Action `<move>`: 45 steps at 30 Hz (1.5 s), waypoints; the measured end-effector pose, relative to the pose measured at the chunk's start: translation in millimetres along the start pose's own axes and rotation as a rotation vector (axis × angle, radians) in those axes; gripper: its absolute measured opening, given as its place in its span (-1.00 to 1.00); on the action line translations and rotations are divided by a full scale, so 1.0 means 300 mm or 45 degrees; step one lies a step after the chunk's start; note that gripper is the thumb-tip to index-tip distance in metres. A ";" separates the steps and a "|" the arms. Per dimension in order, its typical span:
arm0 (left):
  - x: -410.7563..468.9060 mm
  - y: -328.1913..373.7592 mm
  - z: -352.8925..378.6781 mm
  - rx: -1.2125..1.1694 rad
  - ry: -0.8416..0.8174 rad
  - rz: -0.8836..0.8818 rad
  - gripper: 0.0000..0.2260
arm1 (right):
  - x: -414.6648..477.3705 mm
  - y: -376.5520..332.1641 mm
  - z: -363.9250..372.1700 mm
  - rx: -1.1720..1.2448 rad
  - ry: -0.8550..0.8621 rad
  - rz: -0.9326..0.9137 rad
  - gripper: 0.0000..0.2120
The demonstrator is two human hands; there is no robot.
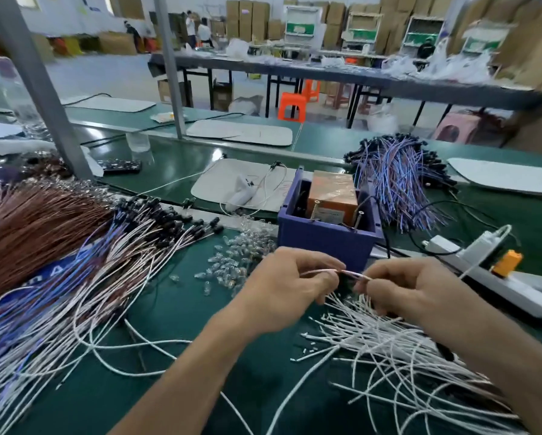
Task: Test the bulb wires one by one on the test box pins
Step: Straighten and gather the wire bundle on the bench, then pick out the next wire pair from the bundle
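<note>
My left hand [290, 284] and my right hand [410, 287] meet just in front of the purple test box [323, 238], each pinching an end of one thin pinkish bulb wire [341, 272] stretched between them. An orange block [334, 196] with upright metal pins sits inside the box. Below my right hand a fan of white wires [385, 350] spreads over the green bench. A big heap of white, blue and brown bulb wires [84, 277] with black sockets lies to the left. Loose clear bulbs [228, 265] are scattered left of the box.
A second bundle of blue and purple wires [398, 180] lies behind the box at right. A white power strip [470, 246] with an orange plug sits at right. A white tool [241, 191] rests on a pale mat behind the box. A grey post [43, 89] rises at left.
</note>
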State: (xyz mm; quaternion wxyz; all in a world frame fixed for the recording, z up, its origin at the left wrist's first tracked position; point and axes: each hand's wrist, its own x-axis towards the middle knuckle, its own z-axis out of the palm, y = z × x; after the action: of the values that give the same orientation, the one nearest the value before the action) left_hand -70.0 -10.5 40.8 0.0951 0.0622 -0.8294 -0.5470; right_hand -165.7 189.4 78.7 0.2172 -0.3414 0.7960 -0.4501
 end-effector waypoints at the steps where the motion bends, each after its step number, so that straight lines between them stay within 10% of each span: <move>1: 0.008 0.007 0.022 0.213 0.042 0.021 -0.82 | 0.003 0.011 0.001 -0.015 0.042 -0.012 -0.82; 4: 0.018 0.017 0.068 0.725 0.213 0.119 -0.68 | 0.012 0.044 0.010 -0.151 0.135 -0.043 -0.83; 11: 0.070 -0.098 0.129 -0.112 0.395 0.250 -0.74 | 0.063 0.136 0.022 -0.372 0.227 -0.005 -0.83; 20: 0.087 -0.206 0.150 0.241 0.344 0.250 -0.77 | 0.096 0.188 0.130 -0.585 0.254 -0.074 -0.82; 24: 0.083 -0.192 0.147 0.382 0.371 0.438 -0.83 | 0.096 0.207 0.099 -0.209 0.149 0.102 -0.70; 33: 0.073 -0.203 0.142 0.729 0.461 0.589 -0.83 | 0.070 0.205 0.110 -0.194 0.737 -0.056 -0.77; 40: 0.071 -0.210 0.160 0.693 0.514 0.718 -0.82 | 0.041 0.171 0.194 -0.568 0.238 -0.100 -0.84; 45: 0.066 -0.205 0.117 0.587 0.588 0.600 -0.76 | 0.020 0.152 0.103 -0.537 0.321 0.028 -0.81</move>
State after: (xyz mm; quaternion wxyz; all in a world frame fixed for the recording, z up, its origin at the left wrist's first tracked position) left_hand -97.2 -7.3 -27.4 0.3853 0.0112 -0.8788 -0.2814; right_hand -165.6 183.9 23.6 0.0449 -0.3117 0.8968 -0.3108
